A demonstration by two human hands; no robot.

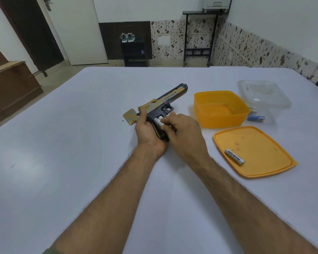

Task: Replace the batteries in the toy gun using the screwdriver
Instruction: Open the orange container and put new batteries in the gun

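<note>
Toy gun (165, 101), muzzle up-right, away.

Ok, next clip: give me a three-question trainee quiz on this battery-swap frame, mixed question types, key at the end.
1. True or false: the loose battery lies inside the orange tub.
2. Which hand holds the toy gun by its grip? A) left hand B) right hand C) neither
3. Fill in: the detached grip cover lies on the table to the ____ of the gun.

Key
1. False: it lies on the orange lid.
2. A: the left holds the grip while the right hand's fingers work at the batteries in the open compartment.
3. Left.
</note>
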